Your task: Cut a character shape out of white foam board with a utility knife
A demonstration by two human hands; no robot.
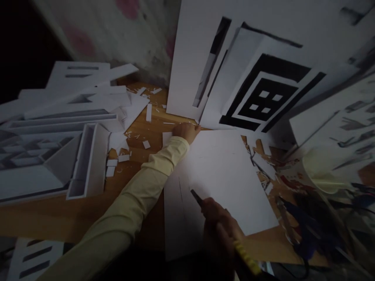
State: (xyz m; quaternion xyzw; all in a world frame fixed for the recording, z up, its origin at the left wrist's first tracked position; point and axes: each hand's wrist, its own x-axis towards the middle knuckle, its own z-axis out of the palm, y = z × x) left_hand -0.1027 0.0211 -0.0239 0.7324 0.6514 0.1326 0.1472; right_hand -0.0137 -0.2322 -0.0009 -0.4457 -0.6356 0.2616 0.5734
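Note:
A large white sheet [231,175] lies on the wooden table, with thin cut or drawn lines on its left part. At the sheet's upper left edge rests my left hand [186,132], its arm reaching across the sheet's left side; whether anything is under its fingers is hidden. My right hand [218,218] is closed around a utility knife [197,197] with a yellow part on its handle. The blade's tip is over the sheet, to the right of the thin line.
White box-like board pieces [90,164] fill the table's left side. A tall board with window cutouts [187,58] stands behind the sheet. Scraps [263,166] lie on both sides. A dark blue glue gun [304,222] is at the right.

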